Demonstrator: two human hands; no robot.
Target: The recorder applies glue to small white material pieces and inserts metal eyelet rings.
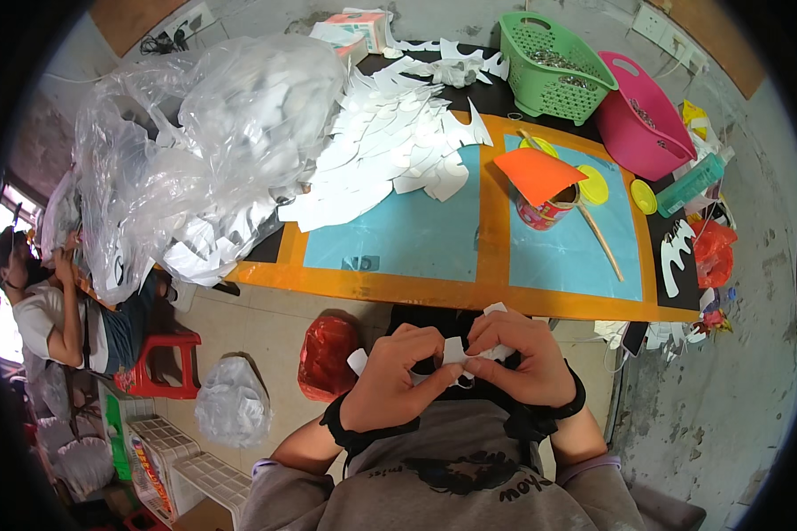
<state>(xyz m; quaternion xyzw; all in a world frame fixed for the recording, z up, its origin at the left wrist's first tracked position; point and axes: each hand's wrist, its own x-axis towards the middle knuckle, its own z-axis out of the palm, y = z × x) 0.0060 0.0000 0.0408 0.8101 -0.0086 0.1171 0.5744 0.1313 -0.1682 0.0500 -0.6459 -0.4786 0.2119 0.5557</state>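
Close to my body, just below the table's front edge, my left hand (390,379) and my right hand (530,361) meet with bent fingers. Both pinch a white cut-out piece (453,350) between thumbs and forefingers. Parts of this piece stick out beyond both hands. A small shiny bit shows under the thumbs, too small to name. Across the table lies a heap of similar flat white cut-outs (381,142) with curved, jagged edges. Beside it, a big clear plastic bag (212,115) is stuffed with more of them.
A green basket (553,84) and a pink basket (646,133) hold small metal parts. An open tin (545,212) stands under an orange sheet (540,175), near a stick (602,243) and yellow lids. Left, a person (58,310) sits by a red stool (164,363). Bags lie on the floor.
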